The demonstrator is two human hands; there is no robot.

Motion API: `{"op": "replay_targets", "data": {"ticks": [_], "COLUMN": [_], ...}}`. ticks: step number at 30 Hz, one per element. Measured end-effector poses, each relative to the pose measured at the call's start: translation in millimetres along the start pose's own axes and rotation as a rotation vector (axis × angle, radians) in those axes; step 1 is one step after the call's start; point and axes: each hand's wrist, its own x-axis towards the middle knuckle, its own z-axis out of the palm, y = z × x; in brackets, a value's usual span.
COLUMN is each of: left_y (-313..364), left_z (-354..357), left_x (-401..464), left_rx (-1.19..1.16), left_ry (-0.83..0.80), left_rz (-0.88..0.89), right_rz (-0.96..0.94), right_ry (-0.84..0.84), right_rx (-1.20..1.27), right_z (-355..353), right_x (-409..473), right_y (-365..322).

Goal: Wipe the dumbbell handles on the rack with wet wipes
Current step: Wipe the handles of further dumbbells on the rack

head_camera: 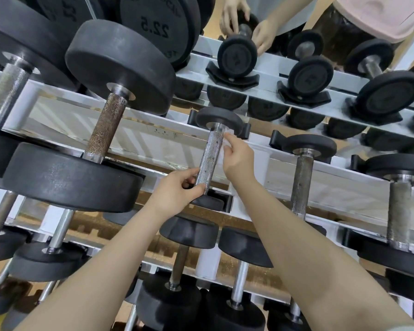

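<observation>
A small dumbbell with a knurled silver handle [210, 158] lies on the white rack's [153, 134] middle tier. My left hand [177, 189] grips the lower end of that handle, thumb on one side and fingers on the other. My right hand [237, 156] pinches a crumpled, thin, nearly transparent wet wipe [228, 137] against the upper right side of the handle, just below the far black head [219, 118]. The near head [209, 201] is partly hidden behind my left hand.
A large dumbbell with a rusty handle [105, 125] sits to the left, and grey-handled ones [301, 185] to the right. More dumbbells fill the lower tier. A mirror behind the rack reflects the hands [246, 25] and the top row.
</observation>
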Motion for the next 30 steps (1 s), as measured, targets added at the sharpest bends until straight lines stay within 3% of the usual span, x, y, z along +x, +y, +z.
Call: {"op": "replay_targets", "data": {"ticks": [4,8,15,24,26,30], "left_y": [-1,0,5,2,2,5], "left_z": [0,0,-2,-3,-3,-5], "left_x": [0,1,-2,-2,-1,-2], "left_rx": [-0.016,0.002,0.004,-0.016,0.010,0.051], "left_ry": [-0.006,-0.010,-0.024,-0.023,-0.027,-0.052], "left_rz": [0.004,-0.001,0.019,0.024,-0.005,-0.033], "right_rz": [0.193,0.210,0.189,0.304,0.269,-0.088], "right_ry": [-0.107,-0.152,-0.126,-0.031,0.015,0.043], "right_rx": [0.278,0.374,0.342,0.431,0.397,0.042], "right_z": [4,-11,-11,2,2,2], "right_x": [6,-4,-8,4,-4,-22], "right_y": [-3,0,-1,-9,-8,-2]}}
